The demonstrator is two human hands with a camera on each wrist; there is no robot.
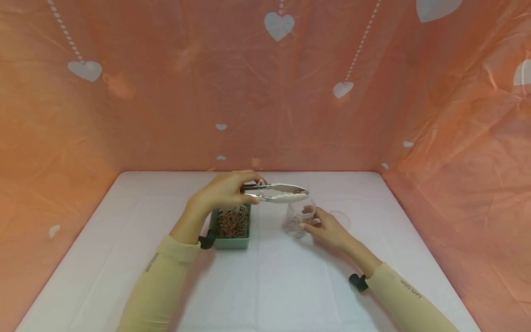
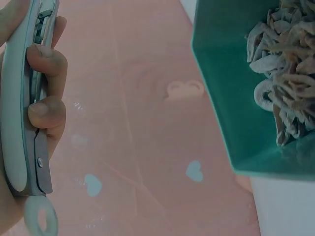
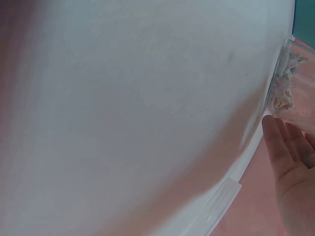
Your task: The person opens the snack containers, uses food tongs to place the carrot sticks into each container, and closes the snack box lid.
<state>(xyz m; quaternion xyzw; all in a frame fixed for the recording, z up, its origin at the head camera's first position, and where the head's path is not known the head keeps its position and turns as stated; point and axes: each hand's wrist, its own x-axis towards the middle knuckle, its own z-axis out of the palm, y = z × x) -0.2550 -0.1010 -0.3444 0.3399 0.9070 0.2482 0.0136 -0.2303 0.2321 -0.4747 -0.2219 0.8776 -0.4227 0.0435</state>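
My left hand (image 1: pixel 227 190) grips a pair of tongs (image 1: pixel 284 198) with white scalloped tips, held level above the table. Small brown strips (image 1: pixel 302 192) show between the tips, over the mouth of a clear plastic jar (image 1: pixel 292 222). With thumb in front and fingers behind, my right hand (image 1: pixel 329 229) holds that jar. Some pale, shrivelled pieces (image 3: pixel 283 98) lie inside it in the right wrist view. Below the left wrist sits a green rectangular container (image 1: pixel 231 243), heaped with brown dried strips (image 2: pixel 290 83). The white tongs handle (image 2: pixel 15 98) lies along the left palm, fingers curled round it.
A clear round lid (image 1: pixel 348 220) lies on the white tabletop (image 1: pixel 286 286) just right of the jar, beside the right hand. Orange sheeting (image 1: pixel 249 92) with white hearts hangs behind the table and along both sides.
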